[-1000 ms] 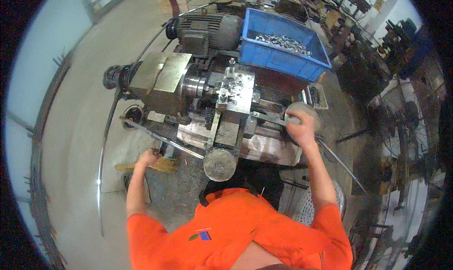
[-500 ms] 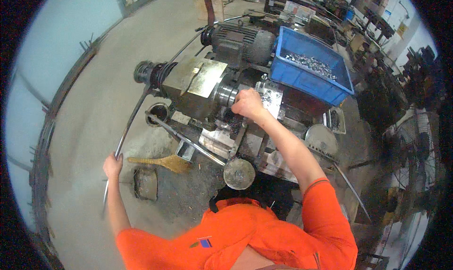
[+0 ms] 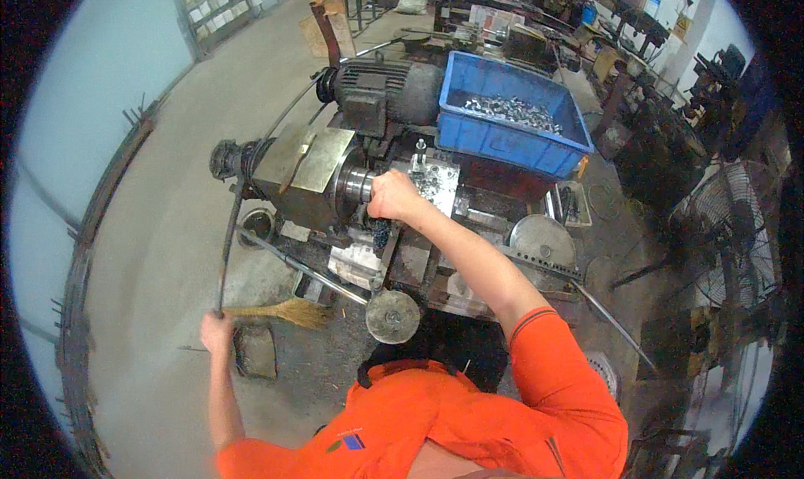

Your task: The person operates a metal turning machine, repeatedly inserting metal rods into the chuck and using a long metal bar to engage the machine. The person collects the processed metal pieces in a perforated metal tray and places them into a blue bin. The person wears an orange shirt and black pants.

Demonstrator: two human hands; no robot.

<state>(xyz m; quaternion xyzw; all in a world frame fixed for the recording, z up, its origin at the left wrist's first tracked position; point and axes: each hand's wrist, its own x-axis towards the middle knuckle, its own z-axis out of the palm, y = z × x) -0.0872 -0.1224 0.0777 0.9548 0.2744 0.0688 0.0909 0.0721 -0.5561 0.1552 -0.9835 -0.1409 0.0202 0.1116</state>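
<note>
My left hand [image 3: 217,332] is closed around the lower end of a long metal lever [image 3: 227,257]. The lever runs up to the left end of a small lathe's headstock [image 3: 306,165]. At the shiny round spindle nose [image 3: 360,184], my right hand [image 3: 392,196] is closed with its fingers curled against the front face. Whatever those fingers hold is hidden behind the hand. Just beyond it, a metal block [image 3: 435,184] carries an upright bolt [image 3: 420,147]. Dark shavings [image 3: 382,233] hang or lie below my right hand.
A blue crate [image 3: 511,136] of small metal parts stands behind the lathe, beside an electric motor [image 3: 389,90]. Round handwheels [image 3: 392,316] and a bar handle [image 3: 314,271] project toward me. A straw broom [image 3: 297,312] and a dustpan [image 3: 255,351] lie on the floor at left.
The lever has swung, and my left hand has moved lower with it; the rod no longer shows below the hand. My right hand stays at the spindle nose. The whole view has shifted.
</note>
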